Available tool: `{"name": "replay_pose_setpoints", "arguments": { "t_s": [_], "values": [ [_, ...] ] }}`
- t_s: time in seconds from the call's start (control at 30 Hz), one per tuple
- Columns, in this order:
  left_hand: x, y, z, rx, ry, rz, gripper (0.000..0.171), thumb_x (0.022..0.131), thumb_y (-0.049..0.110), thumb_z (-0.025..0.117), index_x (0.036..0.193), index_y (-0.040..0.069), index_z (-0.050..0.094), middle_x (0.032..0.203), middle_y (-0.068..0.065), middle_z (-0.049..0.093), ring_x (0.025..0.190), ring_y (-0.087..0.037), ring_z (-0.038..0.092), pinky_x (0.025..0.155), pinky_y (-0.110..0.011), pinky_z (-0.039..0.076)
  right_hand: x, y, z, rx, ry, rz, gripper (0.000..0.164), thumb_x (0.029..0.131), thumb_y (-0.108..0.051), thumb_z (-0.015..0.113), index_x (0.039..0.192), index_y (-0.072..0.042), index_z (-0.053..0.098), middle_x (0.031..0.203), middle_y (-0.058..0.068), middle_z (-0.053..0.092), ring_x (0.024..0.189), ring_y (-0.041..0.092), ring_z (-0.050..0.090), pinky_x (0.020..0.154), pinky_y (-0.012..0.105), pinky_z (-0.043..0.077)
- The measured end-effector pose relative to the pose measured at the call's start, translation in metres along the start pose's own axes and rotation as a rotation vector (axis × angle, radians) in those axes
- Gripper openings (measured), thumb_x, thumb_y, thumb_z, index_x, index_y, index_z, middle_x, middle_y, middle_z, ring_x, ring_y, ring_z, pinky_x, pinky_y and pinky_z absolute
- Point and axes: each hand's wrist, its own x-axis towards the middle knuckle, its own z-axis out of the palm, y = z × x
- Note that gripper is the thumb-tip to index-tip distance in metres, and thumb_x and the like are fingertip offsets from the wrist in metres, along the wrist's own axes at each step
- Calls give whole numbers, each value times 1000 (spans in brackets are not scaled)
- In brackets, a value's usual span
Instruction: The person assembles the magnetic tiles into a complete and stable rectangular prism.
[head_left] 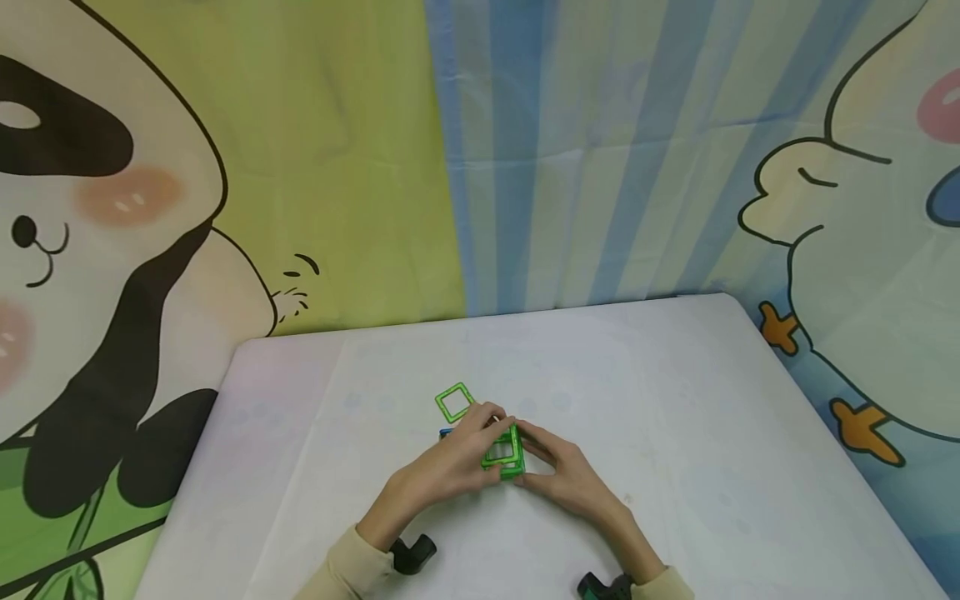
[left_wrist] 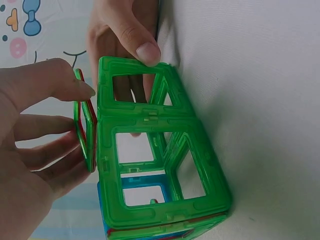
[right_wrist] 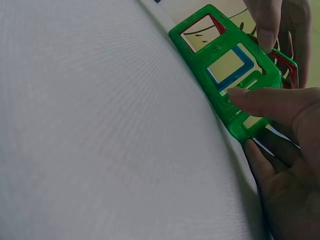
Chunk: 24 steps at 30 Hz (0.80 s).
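A small box-like build of green square magnetic tiles [left_wrist: 107, 165], with blue and red pieces showing in it, stands on the table between the hands. My left hand [head_left: 461, 454] pinches a separate square tile [left_wrist: 86, 127], green with red along its edge, tilted close over the build's top side. My right hand [head_left: 566, 475] grips the build's near right end, its thumb [right_wrist: 265, 100] on the green frame. From the left wrist view, that thumb lies at the end square's outer edge. In the head view, the left hand covers much of the build.
Beyond the left hand, a loose green square tile [head_left: 441, 403] lies on the white table [head_left: 675, 400]. A bit of blue [head_left: 446, 432] peeks out beside the left hand. Printed curtains [head_left: 360, 167] hang behind and beside the table.
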Motion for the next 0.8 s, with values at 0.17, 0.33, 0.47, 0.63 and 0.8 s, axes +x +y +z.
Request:
{"name": "replay_pose_setpoints", "arguments": {
  "t_s": [0.17,0.33,0.47,0.63,0.8],
  "values": [
    [0,1,0,20,-12,-8,59,89,16,80,142,7,57,133,-6,51,121,-20,46,98,-33,51,0,0,0,2,-5,-8,83,88,-8,81,159,-10,37,161,16,40,139,34,53,112,38,46],
    [0,0,1,37,-24,-4,56,91,15,79,142,7,57,133,-5,51,119,-19,46,97,-32,51,0,1,1,-2,-5,-19,83,88,-8,81,159,-9,37,161,16,41,138,34,54,112,39,47],
    [0,1,0,26,-40,-20,55,93,18,77,143,8,56,135,-6,52,122,-19,47,99,-33,51,0,1,1,-8,-1,-11,82,88,-9,81,158,-10,38,161,16,42,138,33,54,112,39,47],
    [-1,2,-2,20,-47,-33,56,93,16,77,145,7,55,138,-7,54,126,-20,48,102,-35,52,0,0,0,2,-2,-15,82,88,-9,81,158,-9,38,161,17,41,138,34,54,111,37,47],
    [-3,2,-2,31,-44,-36,57,94,17,76,145,4,54,139,-9,55,129,-22,50,104,-36,52,0,0,0,8,-1,-36,82,89,-9,81,158,-7,38,160,18,42,138,35,54,110,36,48]
  ]
}}
